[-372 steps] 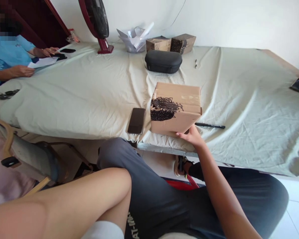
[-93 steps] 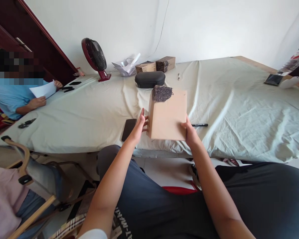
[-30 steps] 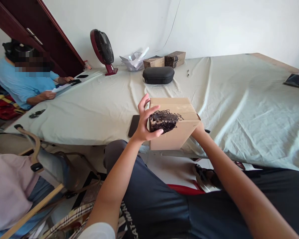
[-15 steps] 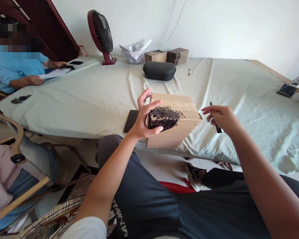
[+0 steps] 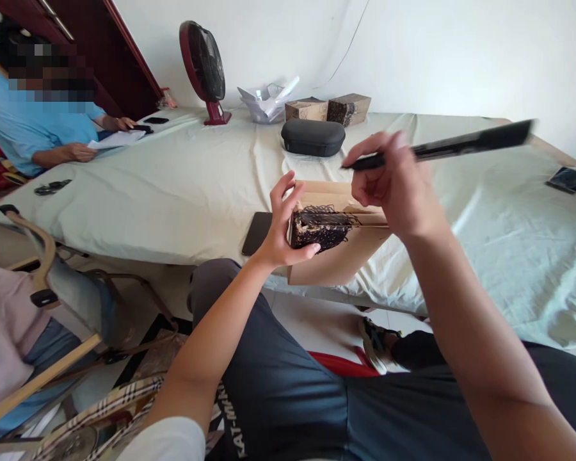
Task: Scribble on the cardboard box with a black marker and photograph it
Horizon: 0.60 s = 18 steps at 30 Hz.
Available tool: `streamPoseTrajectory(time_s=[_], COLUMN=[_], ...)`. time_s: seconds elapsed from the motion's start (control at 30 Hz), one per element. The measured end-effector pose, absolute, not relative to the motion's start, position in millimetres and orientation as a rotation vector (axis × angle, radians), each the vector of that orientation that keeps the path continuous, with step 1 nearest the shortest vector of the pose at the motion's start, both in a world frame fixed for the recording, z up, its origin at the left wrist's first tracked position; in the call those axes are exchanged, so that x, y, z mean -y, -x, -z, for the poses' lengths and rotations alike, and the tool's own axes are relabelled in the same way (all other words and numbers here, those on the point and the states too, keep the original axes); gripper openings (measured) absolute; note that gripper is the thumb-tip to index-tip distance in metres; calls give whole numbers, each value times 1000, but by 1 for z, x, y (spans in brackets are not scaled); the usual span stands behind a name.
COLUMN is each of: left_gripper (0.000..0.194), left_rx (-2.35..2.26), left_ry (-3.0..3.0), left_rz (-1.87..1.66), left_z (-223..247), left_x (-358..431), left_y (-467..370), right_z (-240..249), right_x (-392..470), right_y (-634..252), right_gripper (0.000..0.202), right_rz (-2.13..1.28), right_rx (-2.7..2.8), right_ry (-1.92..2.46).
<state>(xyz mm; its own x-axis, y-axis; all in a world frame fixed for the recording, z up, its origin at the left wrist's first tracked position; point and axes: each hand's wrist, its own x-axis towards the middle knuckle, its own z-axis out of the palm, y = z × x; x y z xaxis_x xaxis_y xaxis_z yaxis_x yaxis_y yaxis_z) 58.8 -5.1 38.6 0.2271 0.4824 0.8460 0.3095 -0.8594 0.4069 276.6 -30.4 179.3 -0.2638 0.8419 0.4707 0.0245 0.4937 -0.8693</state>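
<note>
Two bare hands meet around a cardboard box (image 5: pixel 338 266) at the near edge of a long, cloth-covered table (image 5: pixel 182 192). The box is plain brown, and its left end carries a dense patch of black scribble (image 5: pixel 319 234) that spreads over the top and the front. The left hand (image 5: pixel 282 234) grips this end: the fingers reach over the far top corner, and the thumb presses the front face, so the scribble lies between them. The right hand (image 5: pixel 398 182) is closed around a black pen (image 5: pixel 470 142), raised over the right part of the box. The pen lies nearly level – its thin tip points left, its thick end juts out to the right, slightly blurred. The tip appears clear of the cardboard.

Just left of the box, a dark phone (image 5: pixel 255 234) lies flat, partly behind the left hand. Beyond the box sits a rounded black case (image 5: pixel 313 136), and behind that, near the white wall (image 5: pixel 451 51), two smaller cartons (image 5: pixel 358 109) stand side by side. To their left are a clear tray (image 5: pixel 264 105) of papers and a dark red fan (image 5: pixel 202 67).

At the far left, another person in a blue top (image 5: pixel 33 128) sits at the table, holding a white sheet (image 5: pixel 118 139). An empty-backed chair (image 5: pixel 74 282) frame shows at lower left, beside the wearer's dark trousers (image 5: pixel 288 358).
</note>
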Motion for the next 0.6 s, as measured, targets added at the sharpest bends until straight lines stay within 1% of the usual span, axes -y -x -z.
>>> streamPoseTrajectory(time_s=[0.03, 0.1, 0.17, 0.23, 0.37, 0.47, 0.6], left_gripper=[114, 121, 121, 118, 115, 116, 117], left_rx=[-750, -732, -721, -715, -735, -775, -797], left_ry=[-2374, -2434, -2472, -2494, -2504, -2503, -2508], left_rz=[-1713, -1719, -1721, -1735, -1729, -1706, -1697], left_z=[-36, -32, -31, -32, -35, -35, -36], left_x=[1, -4, -6, -5, -2, -2, -2], left_y=[-59, -60, -62, -63, -63, -62, -61], right_z=[-175, -168, -163, -161, -160, -159, -152], right_x=[29, 25, 23, 21, 19, 19, 17], right_y=[-274, -275, -279, -284, -286, -282, -281], right_gripper=[43, 30, 16, 12, 12, 20, 25], right_rz=[-883, -814, -849, -933, -997, -864, -719], right_rx=[1662, 1663, 1686, 1727, 1798, 1794, 1588], right_ry=[799, 869, 869, 871, 886, 876, 786])
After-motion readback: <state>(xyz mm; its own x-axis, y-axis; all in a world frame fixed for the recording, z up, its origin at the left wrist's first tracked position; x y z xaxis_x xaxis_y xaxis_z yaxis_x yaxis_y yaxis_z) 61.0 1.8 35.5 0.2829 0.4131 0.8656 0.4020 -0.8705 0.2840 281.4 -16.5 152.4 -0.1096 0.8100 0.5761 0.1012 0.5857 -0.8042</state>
